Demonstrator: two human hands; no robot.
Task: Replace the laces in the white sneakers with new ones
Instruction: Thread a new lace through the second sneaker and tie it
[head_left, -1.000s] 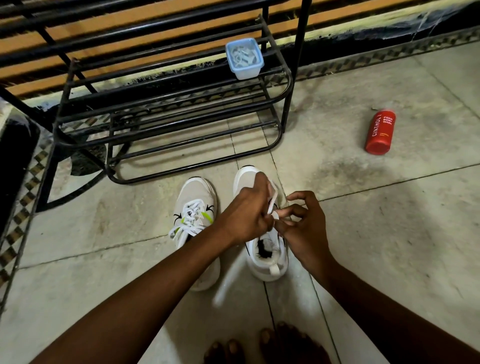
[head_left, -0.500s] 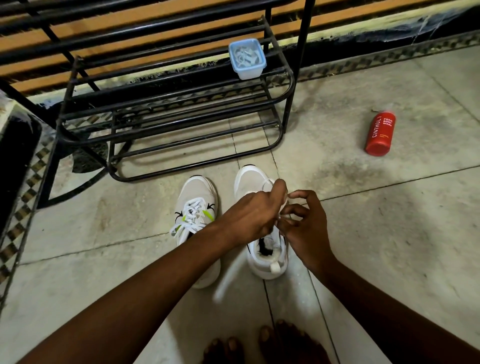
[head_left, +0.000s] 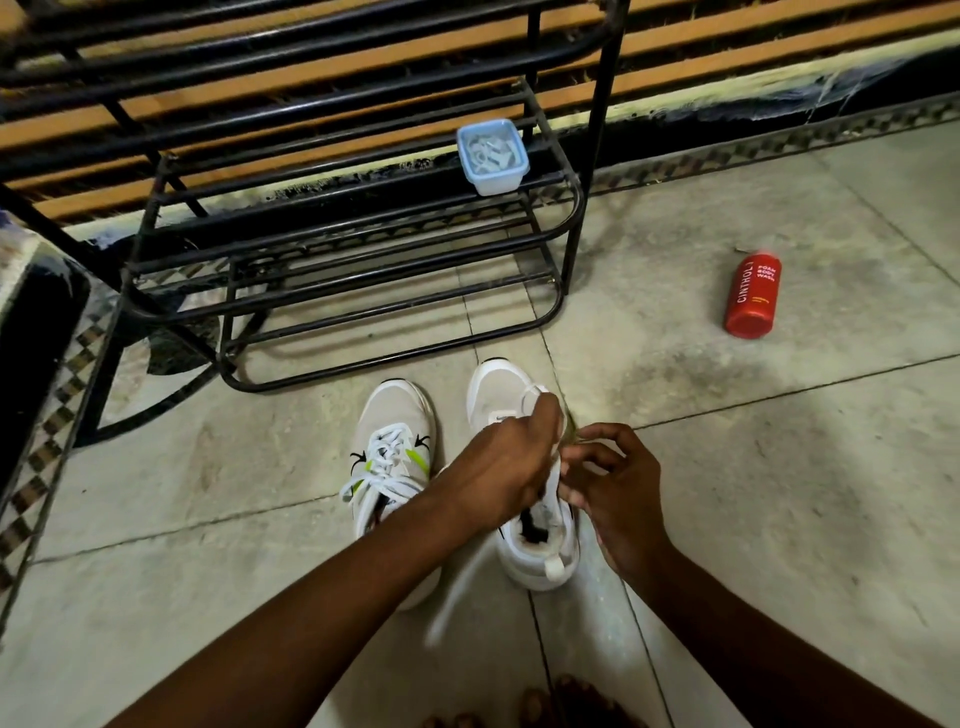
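Two white sneakers stand side by side on the tiled floor. The left sneaker (head_left: 395, 457) is fully laced, with green and black marks. Over the right sneaker (head_left: 524, 545) both my hands work at the eyelets. My left hand (head_left: 504, 462) grips a white lace (head_left: 457, 592), whose blurred tail hangs down past the shoe's left side. My right hand (head_left: 613, 483) pinches the lace at the shoe's right edge, fingers curled. The eyelets under my hands are hidden.
A black metal shoe rack (head_left: 332, 249) stands just beyond the sneakers, with a small blue-lidded plastic box (head_left: 492, 156) on its top shelf. A red body wash bottle (head_left: 753, 293) lies on the floor at the right. My toes (head_left: 561, 706) show at the bottom edge.
My left hand has slid forward and right along the right sneaker toward its toe, drawing the lace with it. My right hand stays beside the shoe.
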